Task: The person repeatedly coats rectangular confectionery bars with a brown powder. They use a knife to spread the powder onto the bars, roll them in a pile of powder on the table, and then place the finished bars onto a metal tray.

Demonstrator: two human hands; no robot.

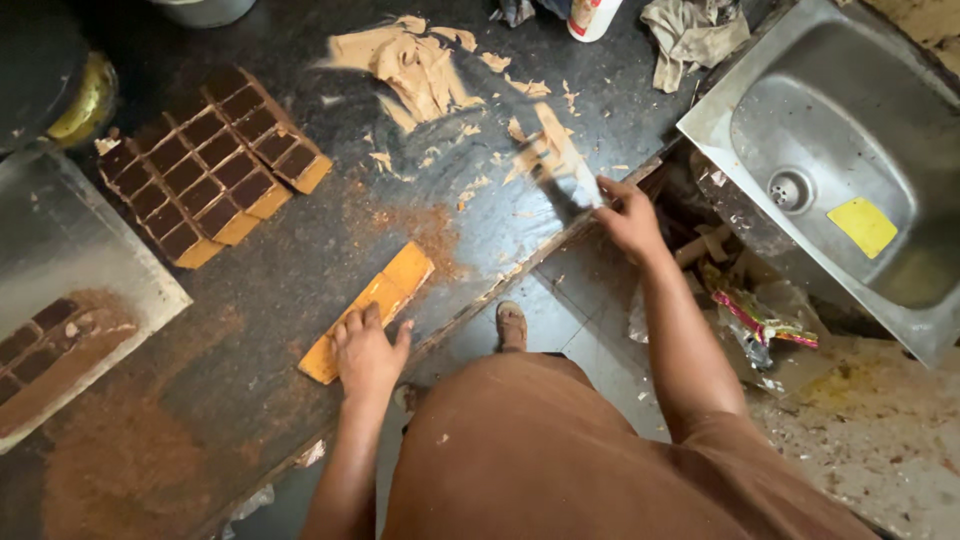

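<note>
My left hand [368, 352] rests flat, fingers apart, on the near end of a long orange-yellow slab [375, 300] that lies on the dark counter [300, 250]. My right hand [628, 215] is closed on the handle of a flat scraper [560, 165], whose blade is smeared with tan paste and blurred. Beyond the blade, tan paste [410, 65] is spread and flecked over the counter. A block of brown-topped, yellow-sided squares [210, 165] cut in a grid sits to the left.
A steel tray [60, 270] with brown pieces and crumbs lies at the left edge. A steel sink [850, 170] holding a yellow sponge [862, 225] is at the right. A crumpled cloth [690, 35] and a bottle [592, 15] lie at the back. Litter lies on the floor.
</note>
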